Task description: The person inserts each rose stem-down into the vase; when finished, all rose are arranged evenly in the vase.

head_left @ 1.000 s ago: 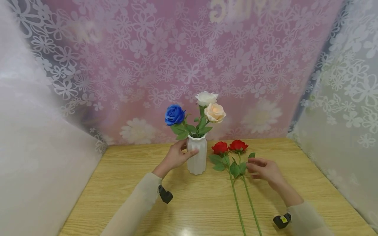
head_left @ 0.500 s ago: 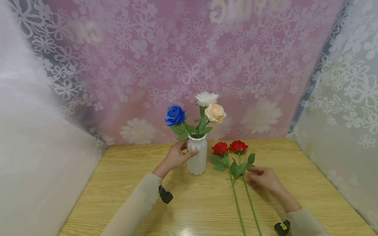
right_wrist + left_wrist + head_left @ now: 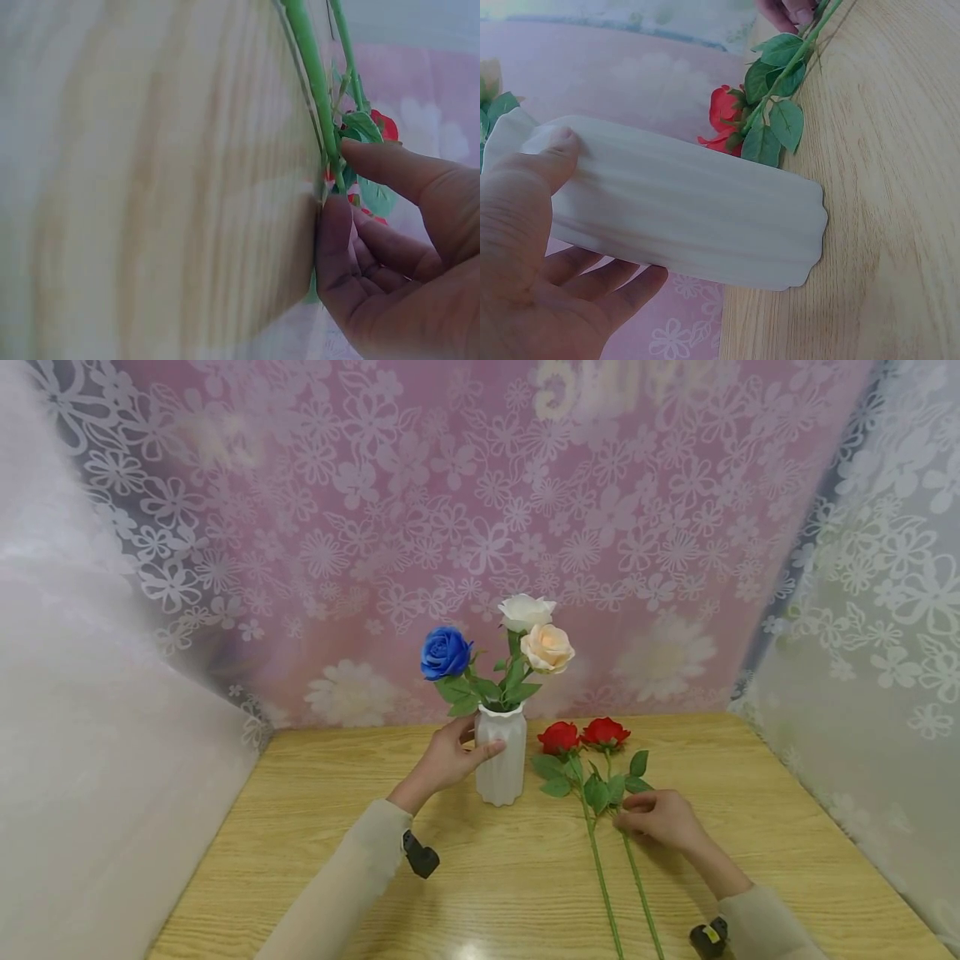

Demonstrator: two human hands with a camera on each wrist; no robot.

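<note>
A white ribbed vase (image 3: 500,760) stands on the table and holds a blue rose (image 3: 446,653), a white rose (image 3: 527,611) and a cream rose (image 3: 547,648). My left hand (image 3: 447,763) grips it below the rim, thumb across the front and fingers round the far side; the left wrist view shows the vase (image 3: 690,202) close up. Two red roses (image 3: 559,737) lie to its right. At the stem (image 3: 641,889) of the right-hand one is my right hand (image 3: 662,818). In the right wrist view, thumb and index finger (image 3: 335,232) are parted, right at that stem (image 3: 311,67).
The wood-grain table (image 3: 330,827) meets a pink flower-patterned backdrop (image 3: 420,527) just behind the vase. Pale sheets (image 3: 112,760) hang at both sides. Both red roses' stems run toward the table's near side. Each wrist carries a small black camera (image 3: 420,854).
My right hand has moved down and slightly left, from beside the red rose's leaves to its stem. The left hand and vase have stayed put.
</note>
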